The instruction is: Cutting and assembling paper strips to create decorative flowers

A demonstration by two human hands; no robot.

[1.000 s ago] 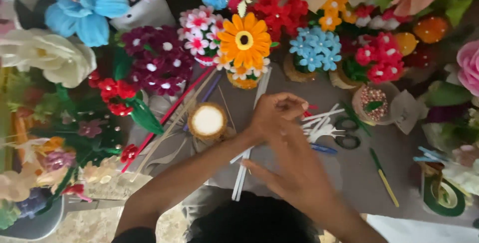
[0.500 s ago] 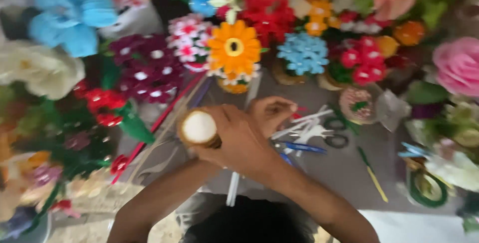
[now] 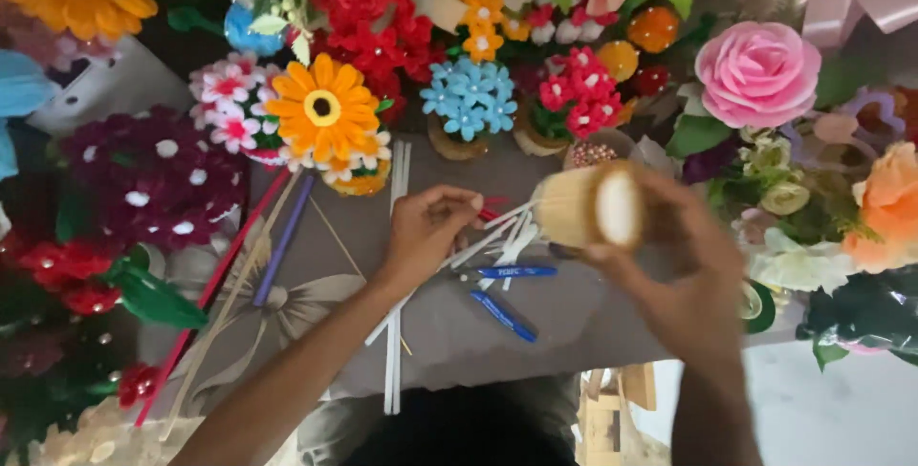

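your right hand (image 3: 669, 275) now has the pale cylindrical roll (image 3: 593, 206) lifted clear of the table, fingers wrapped firmly round its body with its flat white end turned toward the camera. a second ago that same roll stood upright on the grey tablecloth (image 3: 316, 303) to the left of both hands, and half a second ago a hand was just closing over it, so the change is a pick-up and a carry across to the right side. the roll is blurred, so i cannot tell whether it is tape, ribbon or thread.

your left hand (image 3: 426, 232) hangs just above the cloth with thumb and fingertips pinched together; they seem to nip something thin, perhaps one of the white stems (image 3: 497, 232) fanned out between your two hands, but the pictures do not show clearly what, if anything, is held. a second ago both hands were close together over this same pile.

judging from this, the roll has been brought to where the stems are, and the stems themselves lie much as they did. two blue pens (image 3: 505, 294) rest on the cloth just below the fan, and long white sticks (image 3: 394, 332) run down toward you under your left wrist. around the work, the orange paper sunflower (image 3: 321, 112), the blue flower cluster (image 3: 469, 98) and the pink rose (image 3: 757, 72) ring the cloth's far edge.
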